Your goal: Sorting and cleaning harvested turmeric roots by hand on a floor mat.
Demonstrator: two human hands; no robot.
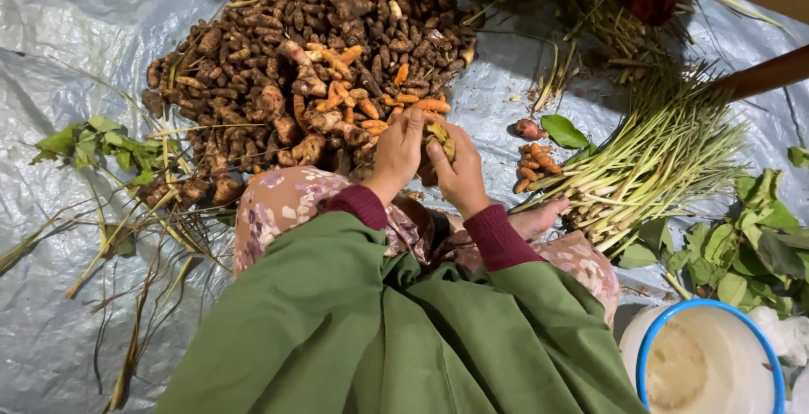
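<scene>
Just below the near edge of the big turmeric heap [303,69], both hands meet over one small turmeric piece [439,134]. Its yellowish top shows between the fingertips; the rest is hidden, so its long axis is hard to tell, though the visible part seems to run up toward the heap. The left hand [399,151] is curled against the piece from the heap's left side, and the right hand [459,174] is clenched around it from below and right, thumb pressed to it. Right of the heap, a few loose orange pieces [533,165] and a green leaf [563,131] lie beside a bundle of pale cut stalks [657,157]. Leafy stems [93,144] lie left of the heap. A blue-rimmed white bucket [706,362] stands well below the stalks. Everything rests on a grey plastic sheet [76,35].
</scene>
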